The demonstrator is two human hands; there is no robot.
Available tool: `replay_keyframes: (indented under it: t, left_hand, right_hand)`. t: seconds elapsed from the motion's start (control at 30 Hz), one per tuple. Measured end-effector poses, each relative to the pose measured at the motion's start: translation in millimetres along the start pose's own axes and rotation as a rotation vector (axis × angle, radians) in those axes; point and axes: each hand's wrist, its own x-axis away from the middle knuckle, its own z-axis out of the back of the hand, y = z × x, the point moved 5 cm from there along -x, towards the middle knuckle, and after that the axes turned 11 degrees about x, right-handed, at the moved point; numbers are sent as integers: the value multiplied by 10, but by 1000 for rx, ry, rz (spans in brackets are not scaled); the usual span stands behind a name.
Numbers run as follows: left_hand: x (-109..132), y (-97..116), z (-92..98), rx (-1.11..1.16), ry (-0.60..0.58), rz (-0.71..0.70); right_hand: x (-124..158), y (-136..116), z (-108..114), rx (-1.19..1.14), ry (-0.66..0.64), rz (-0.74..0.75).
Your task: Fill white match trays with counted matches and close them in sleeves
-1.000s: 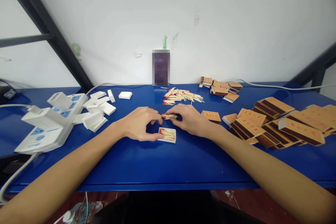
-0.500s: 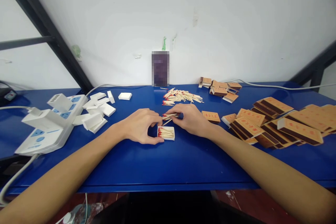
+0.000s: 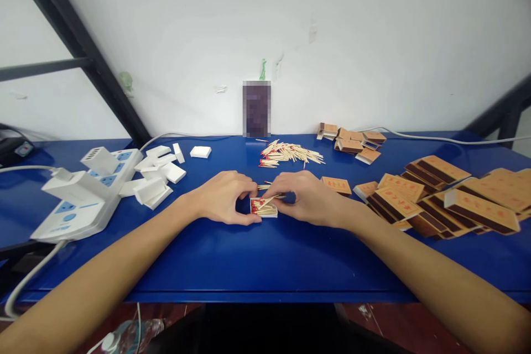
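A small white matchbox tray (image 3: 271, 215) lies on the blue table, partly filled with red-tipped matches (image 3: 260, 209). My left hand (image 3: 227, 197) grips the tray at its left end, thumb at the near corner and fingers at the far side. My right hand (image 3: 309, 197) is closed in a pinch on a few matches at the tray's right side, their heads pointing left over the tray. Just beyond the tray lie a few loose matches (image 3: 263, 187), partly covered by my right fingers. Farther back is a loose pile of matches (image 3: 292, 152).
White empty trays (image 3: 160, 168) are heaped on the left beside a power strip (image 3: 93, 215) with plugged-in chargers. One orange matchbox (image 3: 337, 185) lies right of my hand. Matchbox sleeves (image 3: 398, 196) are piled at the right, with more sleeves (image 3: 350, 141) near the wall.
My right hand has come nearer, bringing its matches from beyond the tray down to the tray's right side. The left hand keeps its hold on the tray.
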Motion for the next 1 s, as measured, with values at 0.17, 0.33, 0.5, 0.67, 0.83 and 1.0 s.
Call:
replay_keyframes:
  t: [0.17,0.33,0.5,0.67,0.83,1.0]
  left_hand:
    - [1,5,-3,10,-1,-1]
    - [4,9,-2,17,12,-12]
    - [2,8,-1,17,9,-5]
    - [-5,20,5,24,10,-3]
    - [-7,20,10,17,29,-13]
    - [-2,15,6,19,19,-38]
  right_hand:
    - [1,-48,-85,19,-56,12]
    - [-1,-99,-106,59,-9,19]
    - [9,-103,-131,78,-38,24]
    - [14,-105,-126,92,-38,46]
    - [14,-119,-119,98,-35,64]
    - [17,-124,-124,-2,-57,46]
